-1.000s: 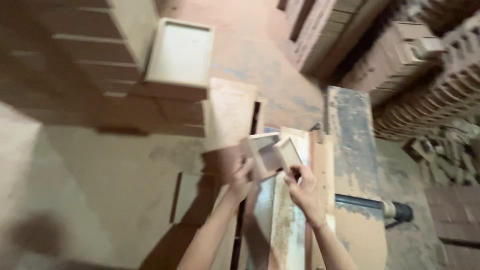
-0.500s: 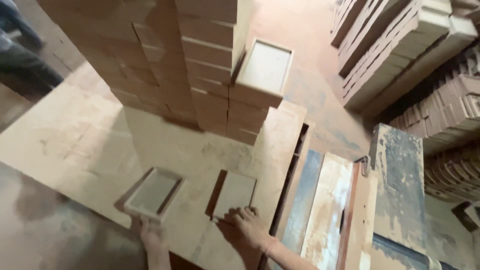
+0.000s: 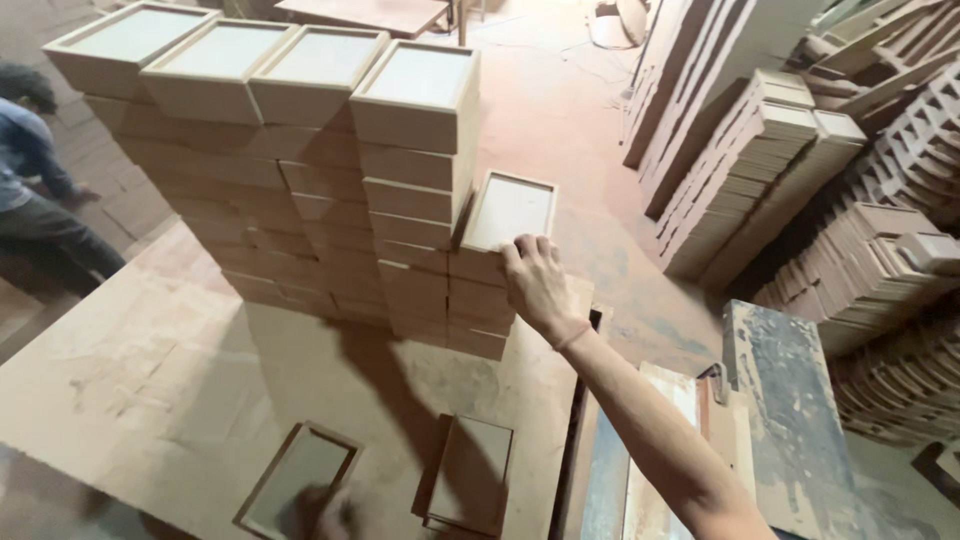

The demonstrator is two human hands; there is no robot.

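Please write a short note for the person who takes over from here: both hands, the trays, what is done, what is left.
Right hand: fingers on the near edge of the top tray of the short stack, grip unclear.
Left hand: low, blurred, beside the loose tray on the board.
Done: four tall stacks stand behind.
Left: two trays lie flat, the second near the board's edge.

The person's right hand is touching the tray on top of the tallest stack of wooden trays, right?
Not quite. In the head view the right hand touches the tray on top of the shortest stack, the low one at the right end of the row. The taller stacks beside it are untouched.
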